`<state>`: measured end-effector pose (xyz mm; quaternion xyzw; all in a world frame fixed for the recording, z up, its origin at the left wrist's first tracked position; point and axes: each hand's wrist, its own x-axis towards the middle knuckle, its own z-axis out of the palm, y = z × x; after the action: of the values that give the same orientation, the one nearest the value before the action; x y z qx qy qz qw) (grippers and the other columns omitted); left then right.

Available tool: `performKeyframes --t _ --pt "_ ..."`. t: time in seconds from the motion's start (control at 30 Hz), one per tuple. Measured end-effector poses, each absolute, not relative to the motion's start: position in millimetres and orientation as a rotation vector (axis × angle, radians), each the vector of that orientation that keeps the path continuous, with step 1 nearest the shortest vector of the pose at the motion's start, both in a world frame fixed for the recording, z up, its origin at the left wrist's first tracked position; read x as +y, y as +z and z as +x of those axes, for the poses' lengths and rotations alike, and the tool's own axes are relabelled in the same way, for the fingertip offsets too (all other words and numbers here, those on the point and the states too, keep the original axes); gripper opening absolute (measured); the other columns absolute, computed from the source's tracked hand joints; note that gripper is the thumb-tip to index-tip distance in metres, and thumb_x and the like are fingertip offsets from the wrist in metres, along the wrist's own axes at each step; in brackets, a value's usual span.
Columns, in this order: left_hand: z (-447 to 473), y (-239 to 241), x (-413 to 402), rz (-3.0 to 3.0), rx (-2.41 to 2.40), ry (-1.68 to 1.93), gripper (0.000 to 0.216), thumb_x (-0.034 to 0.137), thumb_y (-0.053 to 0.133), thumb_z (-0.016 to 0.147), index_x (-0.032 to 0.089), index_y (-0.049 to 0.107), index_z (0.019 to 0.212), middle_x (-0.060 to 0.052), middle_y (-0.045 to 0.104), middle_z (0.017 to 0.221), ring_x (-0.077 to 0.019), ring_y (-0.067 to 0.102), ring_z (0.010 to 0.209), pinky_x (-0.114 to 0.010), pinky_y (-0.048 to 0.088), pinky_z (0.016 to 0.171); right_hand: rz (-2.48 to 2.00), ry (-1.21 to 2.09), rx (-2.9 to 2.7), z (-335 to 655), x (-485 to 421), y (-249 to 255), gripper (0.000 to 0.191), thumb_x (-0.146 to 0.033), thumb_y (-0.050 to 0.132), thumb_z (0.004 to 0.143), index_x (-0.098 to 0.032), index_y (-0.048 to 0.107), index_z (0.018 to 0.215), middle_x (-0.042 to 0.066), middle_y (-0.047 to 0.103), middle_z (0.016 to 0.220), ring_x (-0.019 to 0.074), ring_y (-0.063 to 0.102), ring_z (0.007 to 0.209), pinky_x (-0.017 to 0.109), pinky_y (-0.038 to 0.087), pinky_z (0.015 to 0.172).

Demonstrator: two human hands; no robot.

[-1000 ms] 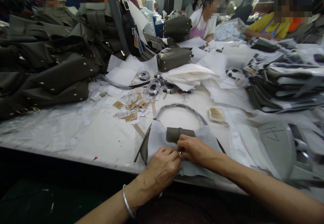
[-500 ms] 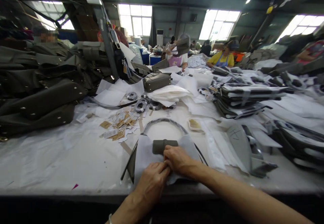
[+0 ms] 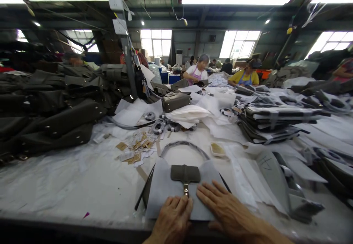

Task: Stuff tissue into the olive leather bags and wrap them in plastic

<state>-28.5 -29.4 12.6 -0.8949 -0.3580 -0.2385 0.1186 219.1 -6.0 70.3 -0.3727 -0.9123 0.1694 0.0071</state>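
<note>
A grey handbag wrapped in pale sheet material [image 3: 168, 188] lies on the white table [image 3: 68, 185] in front of me. Its olive leather flap [image 3: 185, 173] with a small metal clasp [image 3: 186, 189] shows through the wrap, and its curved handle [image 3: 183, 145] arcs beyond. My left hand [image 3: 172, 220] rests flat on the wrap just below the clasp, fingers extended. My right hand [image 3: 224, 212] lies flat beside it on the right, fingers stretched out. Neither hand holds anything.
A pile of olive bags [image 3: 46, 111] fills the left. Paper tags [image 3: 135, 150], coiled straps [image 3: 160, 126], a small tray [image 3: 217, 149] and a finished bag [image 3: 176, 100] lie ahead. Wrapped stacks [image 3: 275, 122] stand at right. Co-workers sit at the far end [image 3: 197, 73].
Both hands have let go of the clasp area and flattened out on the wrap, nearer the table's edge. The clasp is now uncovered. The camera has tilted upward.
</note>
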Motion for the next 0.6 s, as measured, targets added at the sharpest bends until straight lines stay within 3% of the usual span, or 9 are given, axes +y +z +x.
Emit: performKeyframes --t 0.1,0.17,0.33,0.5,0.6 --pt "-42.1 22.6 -23.1 -2.626 -0.944 -0.739 0.04 0.017 0.032 0.1 0.014 0.05 0.136 -0.011 0.066 0.117 -0.0154 0.062 0.091 -0.026 0.05 0.082 -1.081 0.179 -2.836 248.3 -14.6 38.8 0.073 -0.012 0.051 0.088 -0.026 0.025 0.155 0.006 0.038 0.154 0.0245 0.038 0.14 0.042 0.029 0.118" --pt "-47.6 22.6 -20.6 -2.59 -0.857 -0.79 0.04 0.017 0.029 0.101 0.016 0.056 0.13 -0.01 0.066 0.119 -0.0149 0.061 0.098 -0.025 0.05 0.085 -1.007 -0.001 -2.778 260.5 -16.9 24.5 0.074 -0.008 0.045 0.088 -0.025 0.022 0.156 0.004 0.041 0.152 0.0208 0.039 0.14 0.037 0.03 0.118" --pt "-44.8 -2.1 -20.3 -2.441 -0.75 -0.812 0.032 0.021 0.037 0.101 0.019 0.062 0.121 -0.005 0.066 0.12 -0.0185 0.056 0.117 -0.032 0.045 0.099 -0.973 -0.016 -2.756 261.5 -17.0 27.0 0.08 -0.007 0.048 0.075 -0.022 0.033 0.152 0.005 0.048 0.148 0.0225 0.045 0.136 0.04 0.034 0.117" --pt "-25.6 -25.9 -22.8 -2.446 -0.897 -0.726 0.029 0.022 0.039 0.099 0.016 0.061 0.116 -0.007 0.069 0.111 -0.0201 0.063 0.103 -0.034 0.048 0.091 -1.155 -0.18 -2.697 222.7 -17.7 42.7 0.07 -0.017 0.061 0.07 -0.021 0.051 0.139 0.009 0.057 0.14 0.032 0.054 0.127 0.049 0.04 0.11" --pt "-16.5 -23.9 -21.8 -2.494 -0.962 -0.67 0.023 0.018 0.045 0.095 0.012 0.062 0.109 -0.009 0.07 0.103 -0.0194 0.065 0.09 -0.031 0.051 0.078 -0.988 -0.471 -2.615 200.6 -17.0 35.9 0.056 -0.017 0.058 0.079 -0.019 0.054 0.135 0.008 0.06 0.136 0.0273 0.054 0.126 0.041 0.04 0.109"
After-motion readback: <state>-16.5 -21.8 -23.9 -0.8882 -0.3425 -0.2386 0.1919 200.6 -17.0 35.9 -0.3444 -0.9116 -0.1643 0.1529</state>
